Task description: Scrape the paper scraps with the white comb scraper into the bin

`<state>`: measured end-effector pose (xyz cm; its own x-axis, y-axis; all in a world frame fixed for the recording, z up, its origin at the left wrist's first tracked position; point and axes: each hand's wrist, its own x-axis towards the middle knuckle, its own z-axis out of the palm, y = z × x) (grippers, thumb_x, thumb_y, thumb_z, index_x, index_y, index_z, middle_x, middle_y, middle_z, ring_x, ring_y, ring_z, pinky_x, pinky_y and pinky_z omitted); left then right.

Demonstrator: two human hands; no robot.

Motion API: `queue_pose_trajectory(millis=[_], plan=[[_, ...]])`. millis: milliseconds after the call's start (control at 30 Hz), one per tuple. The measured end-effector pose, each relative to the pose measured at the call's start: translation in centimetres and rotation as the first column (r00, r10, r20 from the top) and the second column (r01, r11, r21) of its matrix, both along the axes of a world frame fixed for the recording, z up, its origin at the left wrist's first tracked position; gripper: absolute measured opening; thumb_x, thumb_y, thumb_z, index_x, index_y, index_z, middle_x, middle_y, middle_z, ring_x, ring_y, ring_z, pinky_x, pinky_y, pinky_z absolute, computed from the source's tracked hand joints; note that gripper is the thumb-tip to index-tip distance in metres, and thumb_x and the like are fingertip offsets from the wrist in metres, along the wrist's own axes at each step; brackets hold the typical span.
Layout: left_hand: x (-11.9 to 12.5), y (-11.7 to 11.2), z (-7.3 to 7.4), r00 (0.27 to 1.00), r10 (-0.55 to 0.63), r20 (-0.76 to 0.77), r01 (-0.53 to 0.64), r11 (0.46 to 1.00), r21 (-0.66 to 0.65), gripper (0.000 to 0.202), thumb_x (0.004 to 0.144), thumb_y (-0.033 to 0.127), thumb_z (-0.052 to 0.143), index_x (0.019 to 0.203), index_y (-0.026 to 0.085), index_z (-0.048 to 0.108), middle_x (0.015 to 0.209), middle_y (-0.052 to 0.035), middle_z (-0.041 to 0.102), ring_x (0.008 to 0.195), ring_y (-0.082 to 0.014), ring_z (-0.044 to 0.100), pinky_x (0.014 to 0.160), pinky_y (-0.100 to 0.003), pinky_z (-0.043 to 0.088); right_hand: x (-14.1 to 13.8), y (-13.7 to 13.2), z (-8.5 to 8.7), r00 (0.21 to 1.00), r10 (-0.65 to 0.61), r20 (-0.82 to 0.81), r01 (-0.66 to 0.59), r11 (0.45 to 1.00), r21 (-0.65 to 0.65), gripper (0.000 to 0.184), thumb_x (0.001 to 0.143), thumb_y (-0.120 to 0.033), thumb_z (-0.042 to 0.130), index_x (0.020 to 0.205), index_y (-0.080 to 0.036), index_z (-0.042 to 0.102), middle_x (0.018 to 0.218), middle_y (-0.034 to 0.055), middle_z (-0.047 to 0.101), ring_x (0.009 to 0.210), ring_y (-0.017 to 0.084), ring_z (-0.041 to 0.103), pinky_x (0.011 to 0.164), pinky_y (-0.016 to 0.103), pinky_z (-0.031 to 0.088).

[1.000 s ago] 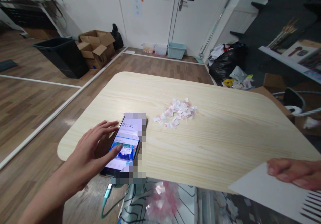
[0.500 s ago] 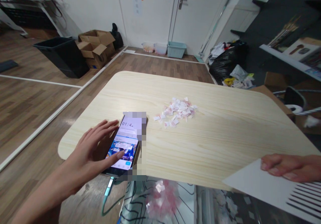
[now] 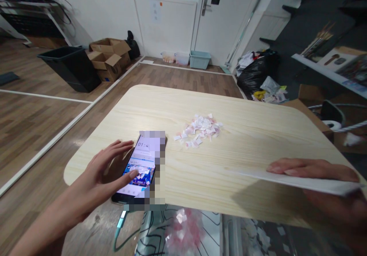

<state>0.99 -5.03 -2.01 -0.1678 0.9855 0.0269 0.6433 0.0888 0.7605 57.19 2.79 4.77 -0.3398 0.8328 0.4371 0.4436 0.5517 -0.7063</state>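
My left hand (image 3: 107,168) rests with fingers spread beside a lit smartphone (image 3: 137,170) at the near left edge of the light wooden table (image 3: 249,141); its thumb touches the screen. A cable (image 3: 119,229) hangs from the phone's near end. My right hand (image 3: 309,170) holds a white sheet of paper (image 3: 295,180) level above the table's near right corner, fingers on top and the thumb underneath. The sheet casts a shadow on the tabletop. A small pile of white and pink paper scraps (image 3: 199,129) lies in the middle of the table, apart from both hands.
Below the near table edge is a clear bag of pink and white scraps (image 3: 183,229). On the floor beyond stand a black bin (image 3: 71,68), open cardboard boxes (image 3: 109,59), a teal tub (image 3: 200,59) and black rubbish bags (image 3: 258,70). A shelf (image 3: 329,66) runs along the right.
My right hand has lifted the white sheet from below the table's edge and swung it level over the near right corner. My left thumb shifted slightly on the phone, whose screen content changed.
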Motion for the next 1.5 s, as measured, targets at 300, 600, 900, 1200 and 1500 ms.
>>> queue_pose_trajectory(millis=[300,600,900,1200,1500], plan=[[0.2,2.9,2.7,0.974,-0.01,0.225,0.041,0.99,-0.132,0.1,0.087,0.1,0.086,0.165,0.038,0.074,0.183,-0.0081,0.072,0.175,-0.0467,0.063,0.146,-0.059,0.054,-10.2,2.2,1.8,0.948,0.307,0.079,-0.317,0.934,0.167,0.046,0.099,-0.004,0.077,0.125,-0.033,0.1,0.11,0.0041,0.099,0.091,0.026,0.098,0.085,0.024,0.077],[-0.1,8.2,4.2,0.965,-0.263,-0.007,0.262,0.962,-0.079,0.097,0.108,0.098,0.057,0.174,0.028,0.066,0.184,-0.0145,0.07,0.174,-0.0451,0.062,0.15,-0.064,0.047,-11.9,3.6,2.6,0.955,0.287,0.068,-0.294,0.946,0.136,0.028,0.099,-0.006,0.075,0.099,-0.024,0.096,0.097,0.0068,0.097,0.078,0.024,0.094,0.072,0.027,0.072],[-2.8,14.7,4.3,0.882,-0.337,-0.33,0.331,0.941,-0.075,0.09,0.112,0.084,0.047,0.169,0.017,0.068,0.18,-0.0217,0.068,0.165,-0.0473,0.065,0.147,-0.066,0.048,-11.9,3.5,3.2,0.953,0.289,0.093,-0.29,0.957,0.001,0.017,0.099,-0.014,0.078,0.091,-0.021,0.091,0.083,0.0062,0.091,0.066,0.022,0.082,0.063,0.03,0.061],[-2.5,16.0,1.4,0.8,-0.268,-0.536,0.318,0.948,0.0,0.091,0.117,0.071,0.029,0.176,0.01,0.061,0.19,-0.0246,0.059,0.178,-0.0438,0.052,0.151,-0.062,0.039,-11.7,3.6,3.7,0.993,0.107,0.042,-0.098,0.979,-0.176,0.012,0.09,-0.027,0.087,0.079,-0.027,0.092,0.066,0.0002,0.079,0.056,0.021,0.068,0.055,0.031,0.052],[-2.6,15.8,0.6,0.814,-0.242,-0.529,0.3,0.954,0.025,0.085,0.118,0.069,0.029,0.178,0.017,0.06,0.191,-0.0196,0.059,0.179,-0.0412,0.052,0.151,-0.061,0.039,-10.9,3.1,3.1,0.964,0.263,-0.041,-0.259,0.891,-0.373,0.007,0.083,-0.029,0.091,0.083,-0.026,0.097,0.071,0.0024,0.087,0.058,0.022,0.077,0.054,0.028,0.057]])
